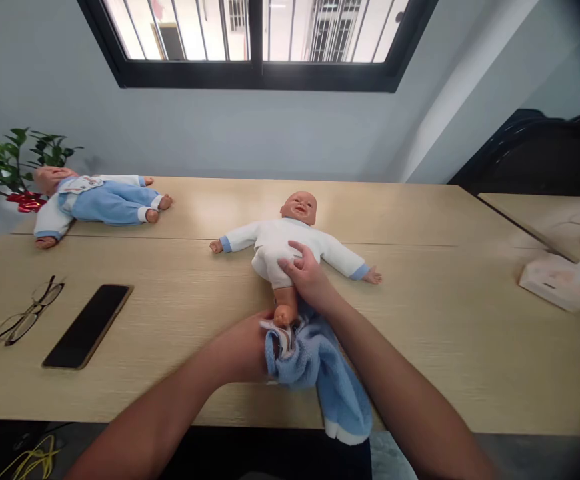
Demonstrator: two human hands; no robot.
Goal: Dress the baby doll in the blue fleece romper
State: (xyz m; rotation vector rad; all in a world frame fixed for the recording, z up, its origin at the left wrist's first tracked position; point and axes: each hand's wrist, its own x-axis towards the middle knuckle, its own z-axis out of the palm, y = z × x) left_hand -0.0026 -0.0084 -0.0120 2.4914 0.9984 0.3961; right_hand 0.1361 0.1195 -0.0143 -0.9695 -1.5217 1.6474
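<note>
A baby doll (pixel 290 241) in a white long-sleeved top lies face up on the table, arms spread, with one bare leg pointing toward me. My right hand (pixel 313 277) is closed on the doll's lower body, thumb and forefinger over the white cloth. My left hand (pixel 247 347) is at the doll's foot, gripping blue knitted trousers (pixel 303 360) bunched around that foot; most of its fingers are hidden by the cloth. One trouser leg with a white cuff hangs over the table's front edge. The doll's other leg is hidden behind my right hand and the cloth.
A second doll (pixel 107 201), dressed in blue trousers, lies at the back left beside a potted plant (pixel 13 160). Glasses (pixel 30 313) and a black phone (pixel 89 327) lie at the left. A tissue pack (pixel 560 281) sits at the right. A wall and window stand behind the table (pixel 450 333).
</note>
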